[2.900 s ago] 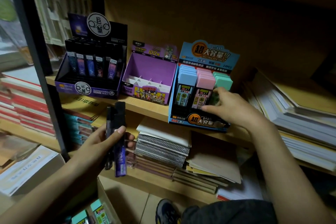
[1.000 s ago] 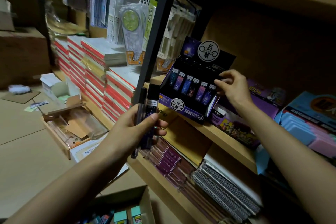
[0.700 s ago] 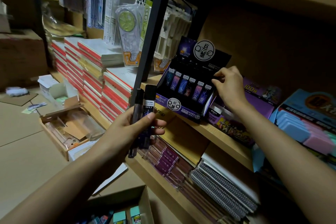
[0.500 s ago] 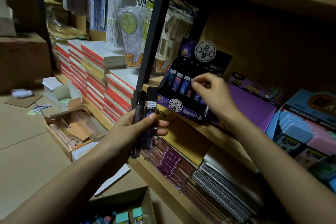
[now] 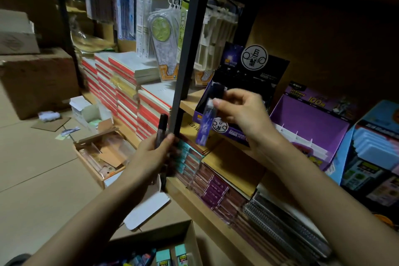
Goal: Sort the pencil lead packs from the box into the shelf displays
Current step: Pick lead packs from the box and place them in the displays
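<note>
My right hand [image 5: 241, 112] pinches a slim purple lead pack [image 5: 205, 121] with a black cap, held upright in front of the black and purple display box [image 5: 254, 75] on the shelf. My left hand [image 5: 155, 153] grips a dark lead pack [image 5: 161, 129] next to the black shelf post [image 5: 183, 71]. The cardboard box [image 5: 187, 242] at the bottom holds several lead packs, two of them teal [image 5: 172, 257]. A purple display box [image 5: 311, 123] with white dividers stands to the right, with no packs visible in it.
A blue display [image 5: 375, 157] of pastel packs sits at the far right. Stacked red-edged notebooks [image 5: 129, 93] fill the left shelf, and hanging rulers [image 5: 159, 34] dangle above. An open wooden tray [image 5: 101, 153] and cardboard cartons [image 5: 32, 75] lie on the floor. Notebooks [image 5: 280, 229] line the lower shelf.
My right hand left the black display and now holds one purple pack; my left hand shows one pack where it held two. The view shifted slightly.
</note>
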`<action>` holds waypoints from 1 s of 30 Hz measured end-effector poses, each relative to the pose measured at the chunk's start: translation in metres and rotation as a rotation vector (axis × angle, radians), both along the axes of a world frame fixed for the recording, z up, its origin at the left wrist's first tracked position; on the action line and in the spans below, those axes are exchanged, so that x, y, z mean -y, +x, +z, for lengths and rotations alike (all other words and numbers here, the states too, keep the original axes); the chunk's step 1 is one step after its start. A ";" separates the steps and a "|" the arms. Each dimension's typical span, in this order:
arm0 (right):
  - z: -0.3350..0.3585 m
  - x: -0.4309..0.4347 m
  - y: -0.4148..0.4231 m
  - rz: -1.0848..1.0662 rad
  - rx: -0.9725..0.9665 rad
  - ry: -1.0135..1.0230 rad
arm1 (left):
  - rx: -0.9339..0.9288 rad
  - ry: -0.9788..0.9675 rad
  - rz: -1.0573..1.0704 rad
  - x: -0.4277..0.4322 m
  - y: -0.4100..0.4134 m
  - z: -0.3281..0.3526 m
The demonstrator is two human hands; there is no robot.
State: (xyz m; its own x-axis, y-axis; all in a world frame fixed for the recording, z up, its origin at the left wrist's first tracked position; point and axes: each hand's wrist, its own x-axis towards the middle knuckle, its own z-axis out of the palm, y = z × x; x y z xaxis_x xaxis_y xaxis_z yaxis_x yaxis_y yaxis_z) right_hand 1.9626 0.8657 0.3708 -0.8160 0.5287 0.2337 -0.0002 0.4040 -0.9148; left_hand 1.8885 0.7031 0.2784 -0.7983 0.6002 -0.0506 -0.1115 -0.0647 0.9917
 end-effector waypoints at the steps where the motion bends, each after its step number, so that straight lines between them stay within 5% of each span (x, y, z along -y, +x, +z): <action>1: 0.004 -0.009 -0.004 -0.048 -0.030 0.020 | -0.013 -0.025 0.022 -0.003 -0.004 -0.001; 6: 0.014 -0.057 -0.028 -0.276 -0.110 0.111 | 0.186 0.038 0.084 -0.028 -0.023 0.019; 15: 0.005 -0.090 -0.044 -0.275 -0.163 0.128 | -0.340 0.129 -0.035 -0.071 -0.078 0.068; 30: -0.017 -0.107 -0.049 -0.242 -0.152 0.172 | -0.613 -0.024 -0.349 -0.136 -0.120 0.079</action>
